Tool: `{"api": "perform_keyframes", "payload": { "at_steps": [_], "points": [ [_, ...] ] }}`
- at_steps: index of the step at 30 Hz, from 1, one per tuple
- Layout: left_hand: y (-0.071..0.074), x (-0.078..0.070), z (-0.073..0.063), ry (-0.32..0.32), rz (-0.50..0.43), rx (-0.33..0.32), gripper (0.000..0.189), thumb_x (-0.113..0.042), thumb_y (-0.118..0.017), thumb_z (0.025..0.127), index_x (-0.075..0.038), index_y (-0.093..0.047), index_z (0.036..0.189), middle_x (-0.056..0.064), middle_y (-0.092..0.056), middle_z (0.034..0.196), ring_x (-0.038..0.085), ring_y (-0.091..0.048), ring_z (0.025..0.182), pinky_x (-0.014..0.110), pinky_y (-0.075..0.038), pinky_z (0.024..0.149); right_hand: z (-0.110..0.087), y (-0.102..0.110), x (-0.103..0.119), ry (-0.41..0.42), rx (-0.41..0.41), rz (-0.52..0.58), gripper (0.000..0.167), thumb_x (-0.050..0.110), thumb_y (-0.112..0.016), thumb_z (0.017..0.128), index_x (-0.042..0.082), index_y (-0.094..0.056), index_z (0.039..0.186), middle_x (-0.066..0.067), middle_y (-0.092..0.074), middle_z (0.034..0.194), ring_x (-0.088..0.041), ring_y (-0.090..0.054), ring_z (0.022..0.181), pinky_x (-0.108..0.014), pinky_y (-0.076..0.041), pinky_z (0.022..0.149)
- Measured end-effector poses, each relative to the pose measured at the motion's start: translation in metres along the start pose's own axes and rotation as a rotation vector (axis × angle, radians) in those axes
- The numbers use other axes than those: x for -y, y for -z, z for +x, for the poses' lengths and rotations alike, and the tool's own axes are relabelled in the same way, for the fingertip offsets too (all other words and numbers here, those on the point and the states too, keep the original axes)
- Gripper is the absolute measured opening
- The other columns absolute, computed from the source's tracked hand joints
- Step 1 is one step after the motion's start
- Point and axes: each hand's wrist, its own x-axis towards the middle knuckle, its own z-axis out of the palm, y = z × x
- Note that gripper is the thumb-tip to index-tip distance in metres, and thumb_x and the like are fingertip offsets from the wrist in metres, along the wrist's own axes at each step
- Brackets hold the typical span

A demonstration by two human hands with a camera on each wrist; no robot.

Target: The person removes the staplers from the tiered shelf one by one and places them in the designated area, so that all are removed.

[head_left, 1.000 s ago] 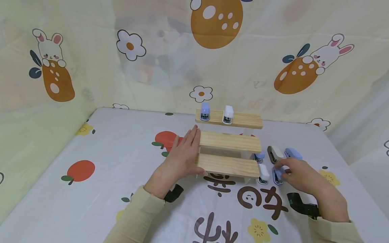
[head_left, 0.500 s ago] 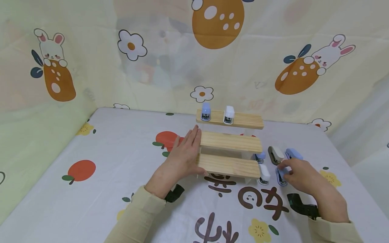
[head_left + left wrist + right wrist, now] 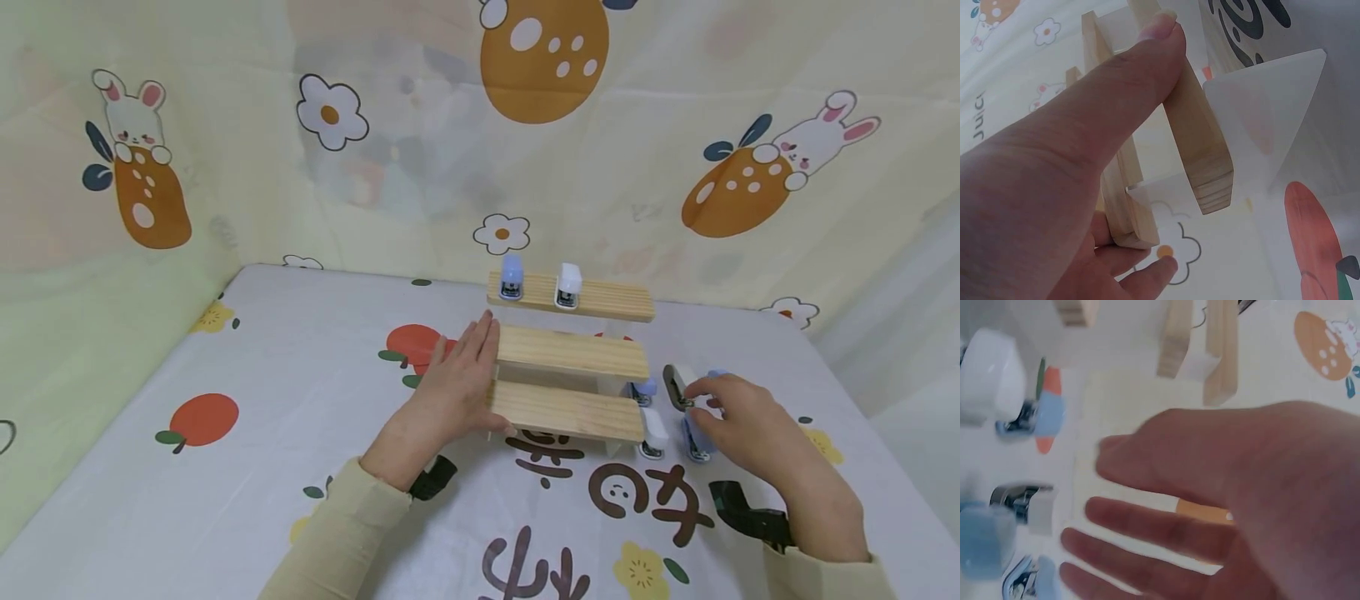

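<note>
Left hand (image 3: 455,379) first on my feed: straight fingers lie along the left end of the wooden rack (image 3: 572,354). Over to the right hand (image 3: 761,429), thumb and fingers parted, right beside a grey stapler (image 3: 677,387) and a blue stapler (image 3: 698,442); touching either, I can't tell. One white stapler (image 3: 654,433) stands by the rack's right end, two more staplers (image 3: 512,277) up on the rear board (image 3: 611,300).

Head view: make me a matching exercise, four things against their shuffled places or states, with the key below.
1. left hand
2. right hand
3. rear board
4. grey stapler

A. under a blue stapler and a white stapler
B. on the tablecloth
C. touching the left end of the rack
D. right of the rack, gripping nothing

Pairs: 1-C, 2-D, 3-A, 4-B
</note>
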Motion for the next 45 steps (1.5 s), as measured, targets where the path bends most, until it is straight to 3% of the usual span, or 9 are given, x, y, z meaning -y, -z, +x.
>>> {"api": "perform_keyframes", "payload": {
  "at_steps": [7,18,30,39,45],
  "points": [
    [-0.001,-0.001,0.000,0.001,-0.002,-0.002,0.138,-0.054,-0.090,0.061,-0.003,-0.008,0.159,0.011,-0.005,0.168,0.028,-0.015,0.155,0.057,-0.018,0.123,0.000,0.005,0.018,0.040,-0.113,0.022,0.028,0.014,-0.059,0.096,-0.004,-0.065,0.117,-0.033,-0.055,0.125,-0.051,-0.059,0.107,-0.062,-0.053,0.084],
    [-0.002,0.001,0.000,0.007,0.003,-0.003,0.139,-0.055,-0.090,0.060,-0.003,-0.007,0.159,0.011,-0.005,0.168,0.028,-0.015,0.155,0.056,-0.018,0.123,0.005,0.016,0.045,0.166,-0.311,0.041,0.023,0.010,-0.058,0.095,0.000,-0.067,0.114,-0.024,-0.060,0.120,-0.045,-0.063,0.098,-0.060,-0.053,0.081],
    [-0.002,0.000,0.000,0.005,0.004,0.001,0.139,-0.054,-0.091,0.061,-0.003,-0.007,0.159,0.010,-0.004,0.169,0.028,-0.015,0.155,0.056,-0.018,0.123,0.019,0.023,0.076,0.279,-0.466,0.067,0.027,0.004,-0.065,0.091,0.001,-0.063,0.119,-0.022,-0.056,0.125,-0.041,-0.060,0.100,-0.059,-0.054,0.082],
    [-0.004,0.002,0.002,0.010,0.005,0.003,0.140,-0.056,-0.090,0.060,-0.003,-0.007,0.159,0.010,-0.003,0.169,0.028,-0.015,0.155,0.056,-0.018,0.123,0.040,0.024,0.107,0.393,-0.502,0.079,0.036,0.004,-0.066,0.091,-0.003,-0.058,0.126,-0.022,-0.051,0.133,-0.040,-0.055,0.115,-0.059,-0.050,0.092],
    [-0.004,0.003,0.002,0.001,0.010,-0.008,0.140,-0.056,-0.090,0.060,-0.003,-0.008,0.159,0.010,-0.004,0.169,0.028,-0.015,0.155,0.056,-0.019,0.122,0.052,0.024,0.123,0.443,-0.508,0.086,0.042,0.005,-0.065,0.092,-0.004,-0.054,0.131,-0.024,-0.048,0.135,-0.041,-0.056,0.113,-0.057,-0.050,0.093]
  ]
}}
